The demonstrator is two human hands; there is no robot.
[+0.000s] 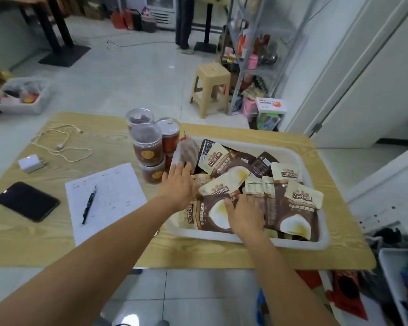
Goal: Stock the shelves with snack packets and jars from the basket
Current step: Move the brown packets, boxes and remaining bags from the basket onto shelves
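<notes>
A white basket (299, 244) on the wooden table holds several brown-and-cream snack packets (297, 208). Clear jars with dark red contents (147, 147) stand stacked just left of the basket. My left hand (178, 184) lies flat with fingers spread over the basket's left rim, holding nothing. My right hand (244, 215) rests palm down on the packets at the basket's near side, fingers curled onto a brown packet (207, 215); whether it grips it is unclear. The metal shelf rack (250, 55) stands beyond the table at the right.
On the table (45, 243) lie a black phone (27, 201), a sheet of paper (108, 198) with a pen (88, 205), a white charger (30, 163) and cable. A beige stool (211, 87) stands by the rack. A person's legs (183, 22) are at the back.
</notes>
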